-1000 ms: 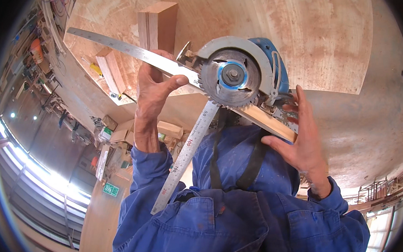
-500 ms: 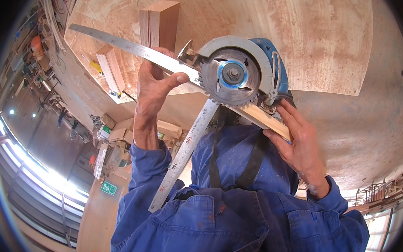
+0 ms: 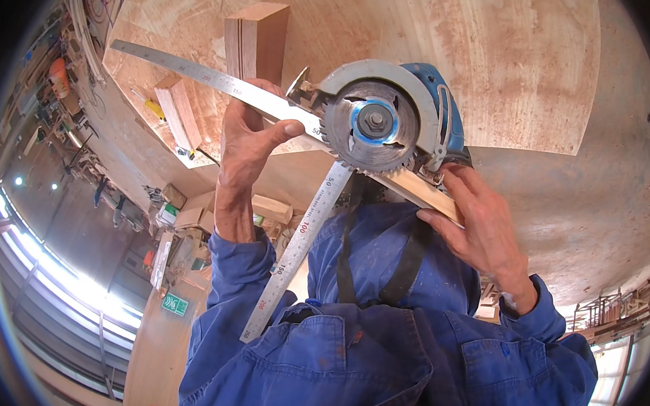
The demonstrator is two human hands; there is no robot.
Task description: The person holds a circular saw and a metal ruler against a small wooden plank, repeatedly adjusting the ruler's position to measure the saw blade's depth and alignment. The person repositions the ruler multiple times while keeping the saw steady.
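A circular saw (image 3: 426,92) with a grey guard and blue body rests with its toothed blade (image 3: 401,116) exposed to me. An L-shaped steel square (image 3: 298,242) meets the blade's lower left side. One arm runs to the upper left; the other slants down toward my chest. My left hand (image 3: 250,137) is closed around the upper arm, thumb on its near edge. My right hand (image 3: 482,223) pinches the near end of a pale wooden strip (image 3: 417,190) along the saw's base. Its thumb is below the strip and its fingers are beside the guard; the fingertips are partly hidden.
Under the saw lies a plywood sheet (image 3: 524,57). An upright wood block (image 3: 256,43) and a smaller block (image 3: 178,115) stand on its left part, near a yellow-handled tool (image 3: 154,108). Wood offcuts (image 3: 269,206) lie beyond my left forearm.
My right hand has shifted slightly, its wrist moving right and its thumb a little left along the wooden strip. The saw, the square and my left hand stay almost still.
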